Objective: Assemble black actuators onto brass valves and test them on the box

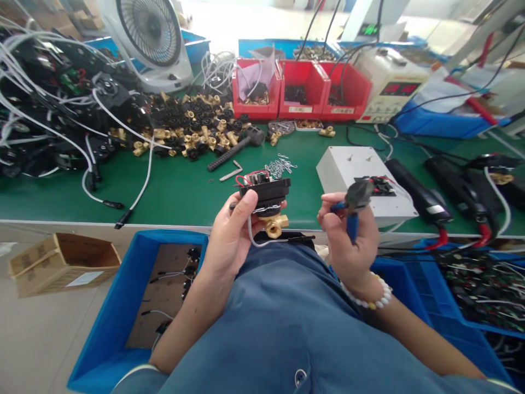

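My left hand (232, 232) grips a black valve actuator (266, 194) with a brass valve body (275, 224) below it. Red wires and bare inner parts show on its top, and a grey cable loops down from its side. A metal clip sits between the black housing and the brass. To the right, my right hand (350, 241) is closed round blue-handled pliers (357, 200), whose dark jaws point up, apart from the actuator. On the bench beyond lie a small pile of metal clips (281, 166), a hex key (232, 172) and a black mallet (238, 148).
Brass valve fittings (197, 131) heap at the back, beside red bins (303, 90) and a fan (147, 41). Cabled black units (53, 93) fill the left. A white switch box (348, 167) and power supply (391, 87) stand right. Blue crates (100, 317) flank my lap.
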`<state>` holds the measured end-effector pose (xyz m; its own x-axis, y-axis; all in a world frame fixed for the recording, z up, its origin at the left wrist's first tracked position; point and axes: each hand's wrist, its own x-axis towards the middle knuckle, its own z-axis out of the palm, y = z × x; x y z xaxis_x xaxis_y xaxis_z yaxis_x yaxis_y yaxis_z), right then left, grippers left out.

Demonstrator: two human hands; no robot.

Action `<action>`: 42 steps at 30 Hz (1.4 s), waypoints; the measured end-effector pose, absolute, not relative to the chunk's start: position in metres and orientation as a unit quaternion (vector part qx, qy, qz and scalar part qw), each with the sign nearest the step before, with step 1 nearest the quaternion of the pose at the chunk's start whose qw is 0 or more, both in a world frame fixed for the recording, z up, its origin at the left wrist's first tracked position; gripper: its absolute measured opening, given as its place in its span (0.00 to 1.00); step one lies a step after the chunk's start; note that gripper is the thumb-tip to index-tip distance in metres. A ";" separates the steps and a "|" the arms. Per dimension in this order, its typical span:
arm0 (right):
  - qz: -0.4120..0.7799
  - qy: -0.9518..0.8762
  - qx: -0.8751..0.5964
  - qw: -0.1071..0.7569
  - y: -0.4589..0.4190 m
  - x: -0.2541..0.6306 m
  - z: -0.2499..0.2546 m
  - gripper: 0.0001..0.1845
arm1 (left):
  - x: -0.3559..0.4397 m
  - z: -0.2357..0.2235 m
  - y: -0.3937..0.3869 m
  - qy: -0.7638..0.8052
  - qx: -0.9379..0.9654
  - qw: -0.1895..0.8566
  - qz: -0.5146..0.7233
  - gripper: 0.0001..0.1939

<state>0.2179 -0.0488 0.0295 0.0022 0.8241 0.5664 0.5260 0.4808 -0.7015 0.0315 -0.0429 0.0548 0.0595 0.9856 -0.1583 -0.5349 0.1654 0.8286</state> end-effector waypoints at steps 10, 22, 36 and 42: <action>0.103 -0.702 -0.461 0.533 -0.051 0.212 0.049 0.05 | 0.034 0.058 -0.044 0.346 0.281 0.663 0.601 0.32; 0.088 -0.688 -0.472 0.544 -0.042 0.212 0.055 0.03 | 0.034 0.056 -0.046 0.341 0.273 0.661 0.610 0.31; 0.068 -0.737 -0.605 0.294 0.010 0.241 -0.012 0.31 | 0.034 0.056 -0.050 0.317 0.262 0.670 0.618 0.25; 0.324 -0.719 -0.423 0.447 -0.015 0.218 0.036 0.34 | 0.038 0.054 -0.054 0.307 0.276 0.680 0.606 0.27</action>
<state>0.2179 -0.0152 0.0361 -0.2431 0.8974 0.3682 0.3172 0.4323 -0.8441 0.0382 -0.0540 0.0545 0.0760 0.9937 -0.0828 -0.6546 0.1124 0.7476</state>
